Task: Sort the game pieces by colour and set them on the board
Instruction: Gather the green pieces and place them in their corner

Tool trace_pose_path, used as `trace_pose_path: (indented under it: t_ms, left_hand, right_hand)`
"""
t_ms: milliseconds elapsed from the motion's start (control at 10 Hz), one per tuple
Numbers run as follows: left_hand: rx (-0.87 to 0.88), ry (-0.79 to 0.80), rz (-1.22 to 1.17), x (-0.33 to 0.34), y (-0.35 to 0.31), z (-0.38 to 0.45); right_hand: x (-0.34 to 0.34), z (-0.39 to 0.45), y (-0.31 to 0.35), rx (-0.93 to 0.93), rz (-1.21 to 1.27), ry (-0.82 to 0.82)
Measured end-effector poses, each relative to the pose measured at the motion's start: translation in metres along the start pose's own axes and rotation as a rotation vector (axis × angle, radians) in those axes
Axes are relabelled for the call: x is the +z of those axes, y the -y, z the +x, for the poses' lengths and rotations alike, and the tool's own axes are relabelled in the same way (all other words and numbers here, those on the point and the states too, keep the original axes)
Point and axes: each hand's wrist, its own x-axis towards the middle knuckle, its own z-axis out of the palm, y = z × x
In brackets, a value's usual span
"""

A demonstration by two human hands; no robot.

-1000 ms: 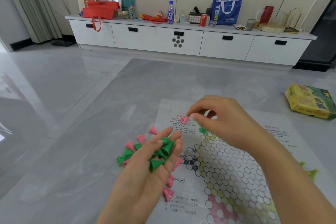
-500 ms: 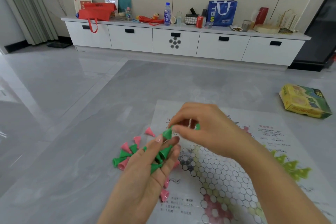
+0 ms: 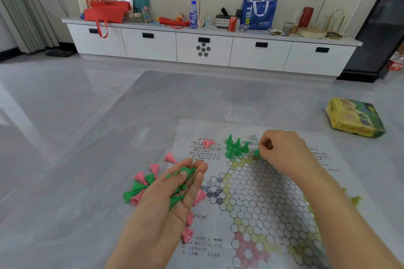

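Right grip point(image 3: 276, 148) pinches green piece point(image 3: 256, 152) | left grip point(image 3: 172, 199) cups green pieces point(image 3: 183, 173)

We see the paper board point(image 3: 258, 199) cut off at the near edge, its small printed text blurred beyond reading. The left hand point(image 3: 172, 199) hides most of the green pieces point(image 3: 183, 173) it cups, so we cannot count them, and covers part of the loose pile point(image 3: 140, 190) beneath. The right hand's fingers point(image 3: 263, 148) conceal most of one green piece point(image 3: 256, 153). Both forearms leave the frame.
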Motion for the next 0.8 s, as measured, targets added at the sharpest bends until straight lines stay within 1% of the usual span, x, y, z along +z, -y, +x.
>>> trace_pose_path:
  t_ms: [100, 200, 300, 400, 500, 800]
  left_hand:
    - [-0.003, -0.001, 0.038, 0.001, -0.003, 0.0]
    - [-0.03, -0.057, 0.087, 0.004, -0.006, 0.001]
    - [-0.027, -0.109, 0.068, 0.014, -0.006, 0.0]
    - [-0.034, -0.113, 0.041, 0.016, -0.007, -0.004]
    - [-0.022, -0.063, 0.056, 0.007, -0.008, -0.003]
    - [-0.012, -0.052, 0.126, 0.009, -0.011, -0.006]
  right_hand:
    - [0.005, 0.002, 0.0, -0.004, 0.003, -0.004]
    - [0.006, 0.002, 0.0, -0.003, 0.008, -0.003]
    - [0.006, 0.002, 0.001, -0.007, 0.008, -0.002]
    - [0.007, 0.002, 0.002, -0.012, 0.011, 0.006]
    - [0.007, 0.002, 0.002, -0.016, 0.006, -0.001]
    - [0.008, 0.001, 0.002, -0.018, -0.004, 0.004]
